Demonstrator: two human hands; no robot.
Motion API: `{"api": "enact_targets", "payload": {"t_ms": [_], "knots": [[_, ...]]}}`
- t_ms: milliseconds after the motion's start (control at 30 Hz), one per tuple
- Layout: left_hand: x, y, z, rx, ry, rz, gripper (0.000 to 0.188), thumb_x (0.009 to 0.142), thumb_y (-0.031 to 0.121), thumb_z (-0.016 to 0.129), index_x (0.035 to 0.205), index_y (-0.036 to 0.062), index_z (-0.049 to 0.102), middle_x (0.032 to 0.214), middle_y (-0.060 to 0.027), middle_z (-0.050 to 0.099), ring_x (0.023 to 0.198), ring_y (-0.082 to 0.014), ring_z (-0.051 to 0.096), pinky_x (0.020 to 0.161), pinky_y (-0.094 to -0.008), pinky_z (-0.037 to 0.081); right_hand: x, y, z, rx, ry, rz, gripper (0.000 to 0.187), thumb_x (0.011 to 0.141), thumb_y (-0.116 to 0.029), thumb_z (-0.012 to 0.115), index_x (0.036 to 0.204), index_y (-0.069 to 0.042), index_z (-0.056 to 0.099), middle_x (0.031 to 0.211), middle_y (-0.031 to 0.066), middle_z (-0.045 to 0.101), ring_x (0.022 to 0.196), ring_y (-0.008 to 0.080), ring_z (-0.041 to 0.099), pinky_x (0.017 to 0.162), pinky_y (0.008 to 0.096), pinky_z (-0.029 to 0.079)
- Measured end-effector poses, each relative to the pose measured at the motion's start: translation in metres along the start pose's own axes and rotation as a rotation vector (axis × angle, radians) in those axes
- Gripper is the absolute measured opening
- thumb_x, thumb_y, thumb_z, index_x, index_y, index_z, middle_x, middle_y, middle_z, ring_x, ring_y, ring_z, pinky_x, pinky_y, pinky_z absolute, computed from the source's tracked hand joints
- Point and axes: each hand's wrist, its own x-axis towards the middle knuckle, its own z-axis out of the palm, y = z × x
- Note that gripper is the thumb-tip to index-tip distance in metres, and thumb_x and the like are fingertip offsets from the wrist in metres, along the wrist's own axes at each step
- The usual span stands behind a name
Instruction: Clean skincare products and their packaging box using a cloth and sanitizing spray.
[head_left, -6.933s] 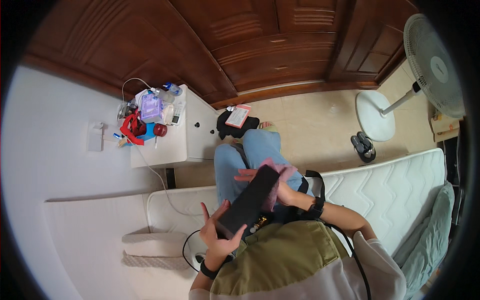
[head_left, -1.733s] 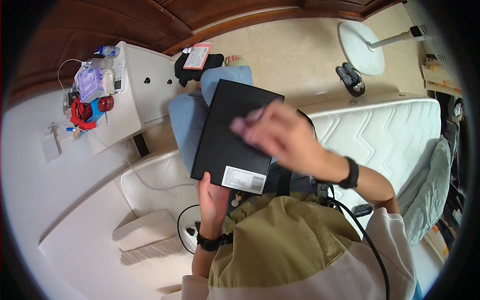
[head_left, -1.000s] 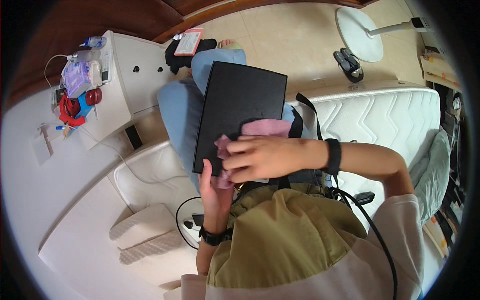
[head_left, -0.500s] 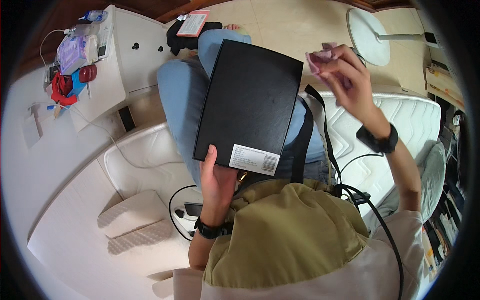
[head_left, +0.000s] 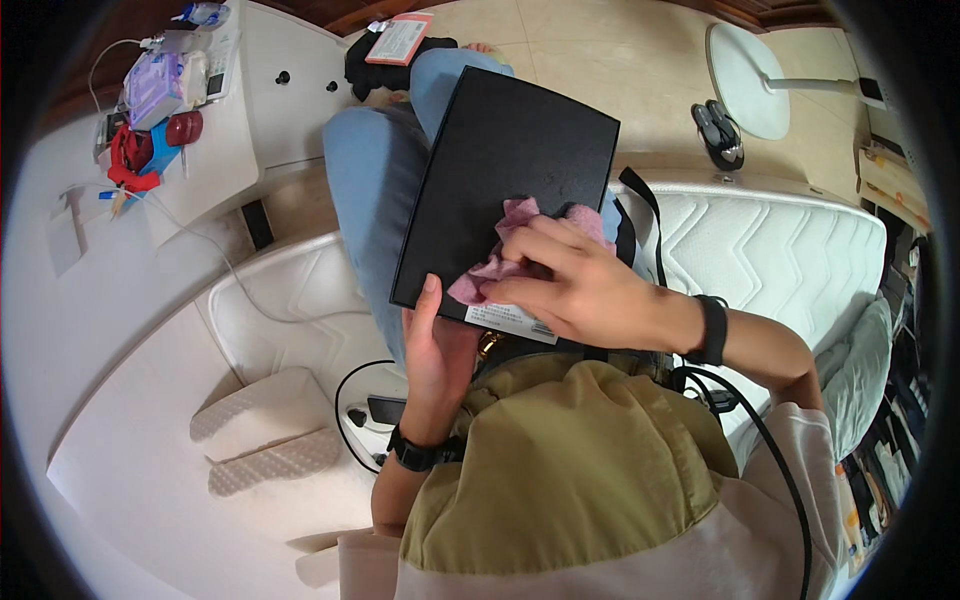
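Note:
A flat black box (head_left: pixel 500 150) with a white label (head_left: pixel 510 321) near its lower edge rests tilted over my lap. My left hand (head_left: pixel 436 335) grips its lower left corner, thumb on top and the other fingers hidden underneath. Bunched in my right hand (head_left: pixel 570 270) is a pink cloth (head_left: pixel 485 275), pressed on the lower part of the box. The cloth and hand cover part of the label. Both wrists wear black bands.
A white mattress (head_left: pixel 750 235) extends to the right. At the upper left, a white cabinet (head_left: pixel 285 125) carries a purple tissue pack (head_left: pixel 153 90) and small items. Sandals (head_left: pixel 718 135) lie on the floor near a round white base (head_left: pixel 748 80). A black cable (head_left: pixel 765 450) runs along my right side.
My right hand has come down and left from above the mattress, bringing the pink cloth onto the box. The sandals now show. My left hand keeps its hold.

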Motion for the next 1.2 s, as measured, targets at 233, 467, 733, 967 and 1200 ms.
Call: {"api": "enact_targets", "payload": {"t_ms": [233, 467, 733, 967, 1200], "knots": [[-0.007, 0.004, 0.013, 0.062, 0.129, 0.037, 0.057, 0.1, 0.036, 0.047, 0.144, 0.0014, 0.035, 0.143, -0.0129, 0.046, 0.13, -0.0289, 0.045, 0.109, -0.047, 0.034, 0.031, 0.111, -0.022, -0.242, 0.295, 0.096, 0.015, 0.087, -0.012, 0.065, 0.101, -0.012, 0.071, 0.086, 0.0122, 0.059, 0.083, 0.0306, 0.06, 0.07, 0.0395, 0.05], [-0.004, 0.005, 0.019, 0.077, 0.051, 0.002, 0.06, 0.1, 0.037, 0.047, 0.147, 0.003, 0.032, 0.146, -0.0123, 0.043, 0.134, -0.0293, 0.042, 0.11, -0.0484, 0.032, -0.04, 0.24, -0.054, 0.159, 0.502, 0.775, 0.017, 0.092, -0.018, 0.065, 0.099, -0.003, 0.07, 0.074, 0.0046, 0.066, 0.067, 0.0125, 0.061, 0.062, 0.0274, 0.048], [-0.005, 0.003, 0.017, 0.091, 0.058, 0.007, 0.058, 0.101, 0.037, 0.045, 0.147, 0.0033, 0.033, 0.146, -0.0122, 0.043, 0.134, -0.0293, 0.042, 0.109, -0.0482, 0.033, -0.033, 0.149, -0.071, 0.295, 0.46, 0.765, 0.02, 0.092, -0.017, 0.065, 0.102, 0.0, 0.069, 0.082, 0.0017, 0.065, 0.072, 0.0084, 0.057, 0.065, 0.024, 0.045], [-0.007, 0.005, 0.023, 0.084, 0.063, 0.003, 0.055, 0.1, 0.033, 0.047, 0.145, 0.004, 0.035, 0.144, -0.0119, 0.046, 0.131, -0.0286, 0.046, 0.108, -0.0477, 0.035, 0.019, 0.109, -0.035, -0.204, 0.388, 0.562, 0.013, 0.089, -0.015, 0.065, 0.094, -0.003, 0.069, 0.087, 0.0165, 0.063, 0.078, 0.0352, 0.064, 0.072, 0.0403, 0.052], [-0.009, 0.008, 0.032, 0.13, 0.075, 0.068, 0.051, 0.098, 0.026, 0.053, 0.143, 0.007, 0.039, 0.142, -0.0119, 0.047, 0.128, -0.0289, 0.048, 0.104, -0.0479, 0.04, 0.052, 0.133, -0.01, -0.201, 0.333, 0.505, 0.016, 0.09, -0.015, 0.062, 0.098, -0.001, 0.065, 0.093, 0.0202, 0.062, 0.082, 0.0398, 0.062, 0.076, 0.044, 0.05]]}}
